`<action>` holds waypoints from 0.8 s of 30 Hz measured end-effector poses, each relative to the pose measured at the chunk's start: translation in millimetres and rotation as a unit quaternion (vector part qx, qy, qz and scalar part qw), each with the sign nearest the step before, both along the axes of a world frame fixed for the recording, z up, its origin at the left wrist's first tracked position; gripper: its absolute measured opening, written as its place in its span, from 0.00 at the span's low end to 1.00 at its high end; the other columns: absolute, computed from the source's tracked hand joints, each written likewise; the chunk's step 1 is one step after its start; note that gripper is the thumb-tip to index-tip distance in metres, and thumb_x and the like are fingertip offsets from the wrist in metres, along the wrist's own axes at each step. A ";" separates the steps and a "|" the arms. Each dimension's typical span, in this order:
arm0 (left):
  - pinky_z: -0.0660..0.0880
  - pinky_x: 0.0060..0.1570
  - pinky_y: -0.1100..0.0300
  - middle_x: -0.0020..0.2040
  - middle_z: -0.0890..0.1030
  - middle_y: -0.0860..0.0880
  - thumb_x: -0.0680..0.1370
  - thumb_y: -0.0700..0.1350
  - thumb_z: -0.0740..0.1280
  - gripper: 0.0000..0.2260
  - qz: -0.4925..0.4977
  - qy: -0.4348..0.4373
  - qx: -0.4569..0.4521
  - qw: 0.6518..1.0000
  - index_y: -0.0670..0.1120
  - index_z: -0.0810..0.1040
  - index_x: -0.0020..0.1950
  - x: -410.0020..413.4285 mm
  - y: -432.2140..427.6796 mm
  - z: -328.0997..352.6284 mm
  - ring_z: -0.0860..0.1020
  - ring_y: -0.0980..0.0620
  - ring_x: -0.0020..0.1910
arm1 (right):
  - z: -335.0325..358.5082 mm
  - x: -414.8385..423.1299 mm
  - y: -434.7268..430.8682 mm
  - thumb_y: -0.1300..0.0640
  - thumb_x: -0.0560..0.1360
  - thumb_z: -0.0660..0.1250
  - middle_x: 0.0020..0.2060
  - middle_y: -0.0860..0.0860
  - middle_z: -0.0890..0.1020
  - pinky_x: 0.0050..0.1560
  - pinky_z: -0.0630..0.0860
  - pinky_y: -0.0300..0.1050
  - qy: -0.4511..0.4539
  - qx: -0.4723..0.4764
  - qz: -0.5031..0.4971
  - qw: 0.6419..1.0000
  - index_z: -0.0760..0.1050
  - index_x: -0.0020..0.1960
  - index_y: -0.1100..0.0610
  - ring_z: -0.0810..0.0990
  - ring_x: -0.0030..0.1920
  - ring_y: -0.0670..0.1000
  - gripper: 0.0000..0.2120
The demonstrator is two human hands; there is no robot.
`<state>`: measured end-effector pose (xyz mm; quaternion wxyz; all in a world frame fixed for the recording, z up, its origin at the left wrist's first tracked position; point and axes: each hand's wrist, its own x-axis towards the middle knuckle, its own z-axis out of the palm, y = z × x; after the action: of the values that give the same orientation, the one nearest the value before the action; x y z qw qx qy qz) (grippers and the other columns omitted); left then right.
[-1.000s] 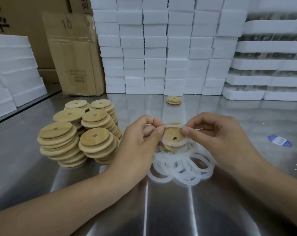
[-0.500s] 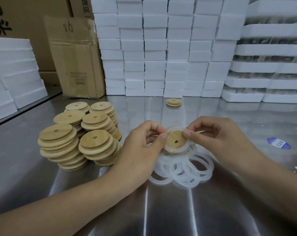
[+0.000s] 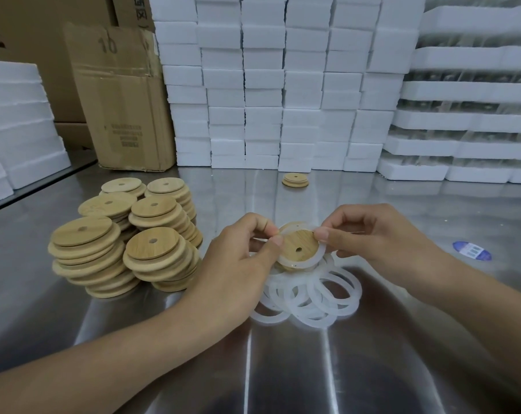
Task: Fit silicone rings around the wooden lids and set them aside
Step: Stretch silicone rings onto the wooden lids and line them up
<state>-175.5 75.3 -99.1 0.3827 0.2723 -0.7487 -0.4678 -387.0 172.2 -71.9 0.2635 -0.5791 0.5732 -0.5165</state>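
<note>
Fingers (image 3: 275,241) pinching one lid (image 3: 301,248), left hand (image 3: 238,264), right hand (image 3: 381,237), six lid stacks (image 3: 151,249)

Left hand (image 3: 241,258) & right hand (image 3: 372,234) pinch one wooden lid (image 3: 301,246) w/ a silicone ring (image 3: 320,255) around it, just above the pile of loose rings (image 3: 328,291). Stacks of lids (image 3: 128,234) stand at left on the steel table (image 3: 313,369); a small lid stack (image 3: 295,179) lies far back.

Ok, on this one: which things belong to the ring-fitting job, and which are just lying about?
Job: wooden lid, pinched by left hand; silicone ring on it, pinched by right hand; loose rings pile; lid stacks; lids set apart at the back.
Lying about: cardboard box; foam blocks; blue sticker.
</note>
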 end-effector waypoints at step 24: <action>0.69 0.31 0.71 0.39 0.82 0.57 0.85 0.46 0.68 0.07 0.003 -0.009 -0.055 0.998 0.55 0.78 0.48 -1.1 2.7 -4.6 0.77 0.62 0.31 | 7.2 -5.1 6.5 0.55 0.74 0.76 0.41 0.55 0.89 0.43 0.79 0.32 0.044 -0.012 0.004 0.999 0.84 0.47 0.61 0.89 0.42 0.53 0.08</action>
<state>-176.6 78.1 -103.7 0.3918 0.2568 -0.7759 -0.4224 -392.1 178.7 -64.7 0.2329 -0.6070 0.5755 -0.4961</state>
